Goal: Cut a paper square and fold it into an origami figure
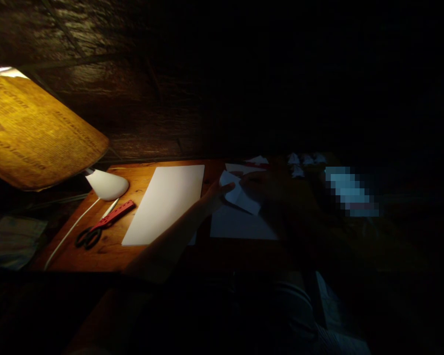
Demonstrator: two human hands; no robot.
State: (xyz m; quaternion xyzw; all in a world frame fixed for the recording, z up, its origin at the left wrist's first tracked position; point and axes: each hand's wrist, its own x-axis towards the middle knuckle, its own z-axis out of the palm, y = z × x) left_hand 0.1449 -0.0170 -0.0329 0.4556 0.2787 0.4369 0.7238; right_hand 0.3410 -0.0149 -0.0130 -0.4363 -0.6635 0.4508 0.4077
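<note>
A piece of white paper [242, 198], apparently folded, is tilted up above a flat white sheet [240, 226] on the wooden table. My left hand [216, 191] grips its left edge, thumb on the near face. My right hand [258, 185], deep in shadow, is closed at the paper's upper right side; its fingers show only faintly. Just behind the hands lie more white paper pieces [240, 168] with a bit of red among them.
Left of my forearm is a large white paper stack [170, 202]. Black-handled scissors [89, 237], a red ruler-like strip [114, 214] and a white pen-like stick [109, 209] lie beside a lit lamp [107, 185]. Small folded paper shapes [298, 170] stand at the back right.
</note>
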